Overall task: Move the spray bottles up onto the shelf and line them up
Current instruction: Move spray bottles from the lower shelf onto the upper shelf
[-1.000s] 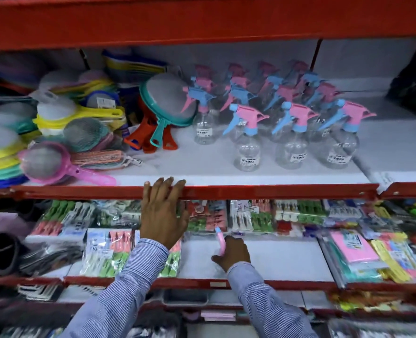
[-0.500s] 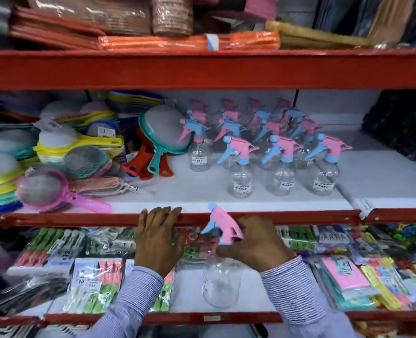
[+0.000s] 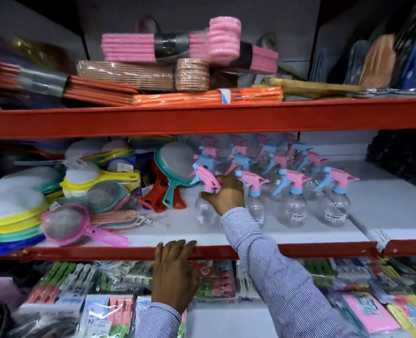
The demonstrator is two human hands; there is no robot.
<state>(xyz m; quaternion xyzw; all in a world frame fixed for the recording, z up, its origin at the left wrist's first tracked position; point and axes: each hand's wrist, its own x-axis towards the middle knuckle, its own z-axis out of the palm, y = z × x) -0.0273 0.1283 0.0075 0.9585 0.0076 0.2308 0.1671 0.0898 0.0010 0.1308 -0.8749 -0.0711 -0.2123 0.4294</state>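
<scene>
My right hand [image 3: 225, 195] grips the neck of a clear spray bottle [image 3: 203, 208] with a pink and blue trigger head. That bottle stands at the left end of the front row on the white middle shelf [image 3: 168, 229]. Beside it to the right stand three more front-row bottles [image 3: 254, 206], [image 3: 292, 208], [image 3: 333, 208], with several others [image 3: 270, 154] packed behind. My left hand [image 3: 175, 272] rests over the shelf's red front rail [image 3: 299, 251], fingers curled on top of it.
Plastic strainers and sieves [image 3: 63, 203] fill the left half of the middle shelf; a teal sieve [image 3: 175, 167] leans just left of the held bottle. The shelf's right part [image 3: 384, 203] is bare white. Bundled mats [image 3: 153, 81] lie on the shelf above, packaged clips [image 3: 214, 281] below.
My right hand has lifted the bottle from below the rail up onto the middle shelf, at the left end of the front row. The left hand stays on the rail. The view tilted upward.
</scene>
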